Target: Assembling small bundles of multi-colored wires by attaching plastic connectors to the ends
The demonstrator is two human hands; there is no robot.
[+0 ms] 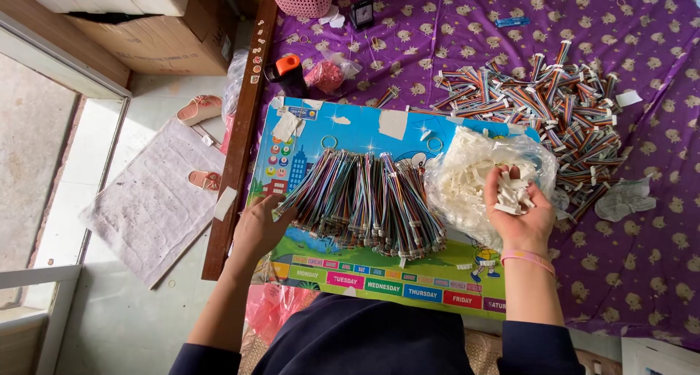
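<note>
Two hands at a colourful board (321, 138) on purple cloth.
Right hand (519, 211), cupped, grips white plastic connectors (512, 195) over their clear bag (467, 174); left hand (257, 228), loosely curled, touches bundled multicoloured wires (361, 200) mid-board.

wire bundles (361, 204), right hand (519, 211) scooping connectors (512, 194)

Head view, single: looks steeply down from above, close over the colourful board (379, 273), facing the far purple cloth (642, 258).
</note>
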